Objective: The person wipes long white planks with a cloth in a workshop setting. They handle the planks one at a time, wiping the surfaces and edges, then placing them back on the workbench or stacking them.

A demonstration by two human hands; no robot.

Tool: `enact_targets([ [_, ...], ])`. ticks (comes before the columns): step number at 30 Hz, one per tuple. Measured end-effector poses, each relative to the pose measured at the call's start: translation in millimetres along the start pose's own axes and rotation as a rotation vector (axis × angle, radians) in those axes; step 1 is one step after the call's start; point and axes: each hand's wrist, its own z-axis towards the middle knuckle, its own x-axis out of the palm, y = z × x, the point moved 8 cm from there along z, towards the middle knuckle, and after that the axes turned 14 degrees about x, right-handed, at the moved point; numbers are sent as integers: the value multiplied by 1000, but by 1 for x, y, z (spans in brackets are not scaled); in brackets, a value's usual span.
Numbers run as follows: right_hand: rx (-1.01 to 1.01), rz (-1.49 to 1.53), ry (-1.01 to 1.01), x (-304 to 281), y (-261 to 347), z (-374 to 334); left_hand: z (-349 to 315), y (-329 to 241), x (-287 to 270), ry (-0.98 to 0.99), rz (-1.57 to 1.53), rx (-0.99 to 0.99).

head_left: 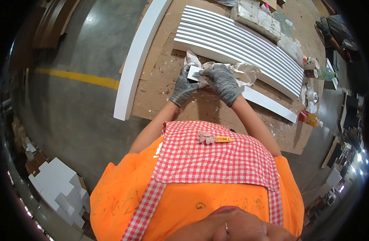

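Observation:
A long white strip lies at a slant over the brown work surface, its left end raised between my hands. My left hand, in a grey knit glove, is closed around that end, with the thumb along its edge. My right hand, gloved alike, is closed with its fingers pressed at the end's face. What is pinched in the right fingers, if anything, is too small to make out. A crumpled off-white cloth lies just behind both hands, partly hidden by them.
Behind the cloth lies a row of several white strips, side by side. A long white board runs along the table's left edge. White-smeared blocks stand at the back. Bottles, one with amber liquid, line the right edge. Another person's gloved hand shows far right.

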Motion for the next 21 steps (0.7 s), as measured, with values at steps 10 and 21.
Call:
enact_targets([
  [10, 92, 21, 38, 3, -9, -11, -4, -5, -2, -28, -8, 37],
  [21, 178, -40, -40, -13, -23, -30, 1, -1, 2, -9, -26, 18],
])
